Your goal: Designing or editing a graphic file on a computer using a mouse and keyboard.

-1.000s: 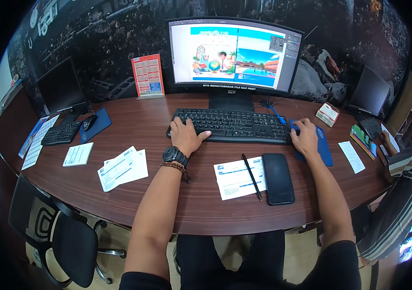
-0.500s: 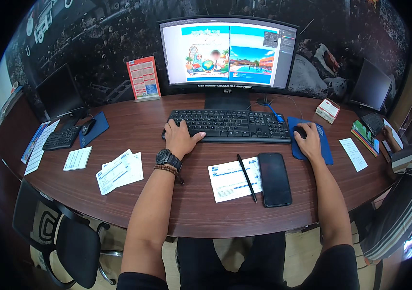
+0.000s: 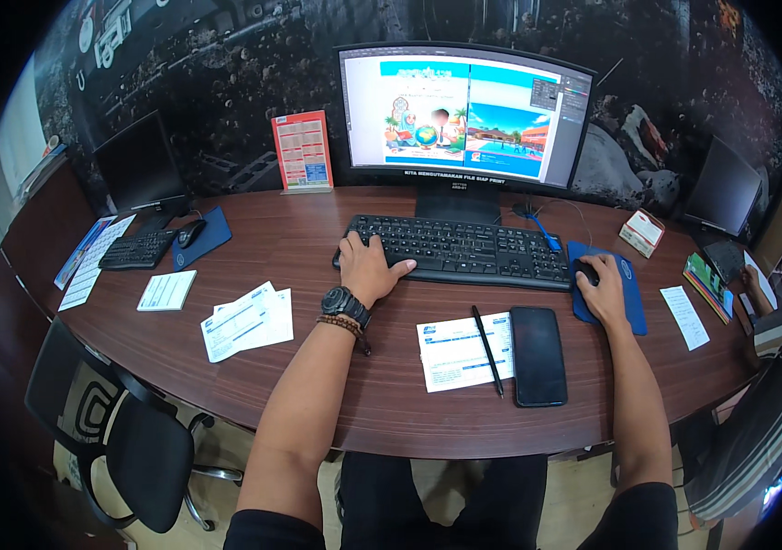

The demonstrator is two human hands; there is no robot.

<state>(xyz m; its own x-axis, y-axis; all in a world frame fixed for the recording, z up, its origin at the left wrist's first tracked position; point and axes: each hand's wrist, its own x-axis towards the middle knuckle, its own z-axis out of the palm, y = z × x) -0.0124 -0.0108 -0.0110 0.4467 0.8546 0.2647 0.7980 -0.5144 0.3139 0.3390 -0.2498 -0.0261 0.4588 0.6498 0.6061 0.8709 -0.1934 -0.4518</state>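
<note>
My left hand (image 3: 368, 269) rests with spread fingers on the left end of a black keyboard (image 3: 473, 249); a black watch and a bead bracelet are on that wrist. My right hand (image 3: 604, 290) is cupped over a black mouse (image 3: 585, 271) on a blue mouse pad (image 3: 631, 302). Behind the keyboard stands a curved monitor (image 3: 464, 115) showing a colourful layout in an editing program. In front of the keyboard lie a printed form (image 3: 460, 350), a black pen (image 3: 488, 337) and a black phone (image 3: 538, 355).
Wooden desk (image 3: 318, 385) with loose slips (image 3: 246, 321) at left, a second keyboard (image 3: 137, 249) and monitor (image 3: 142, 168), an orange stand-up calendar (image 3: 302, 151), a small box (image 3: 642, 232). A black office chair (image 3: 125, 440) is at lower left; another person's striped sleeve (image 3: 781, 330) at right.
The view has shifted slightly, so the desk sits more to the right. Both hands stay on keyboard and mouse; the picture on the screen has changed position.
</note>
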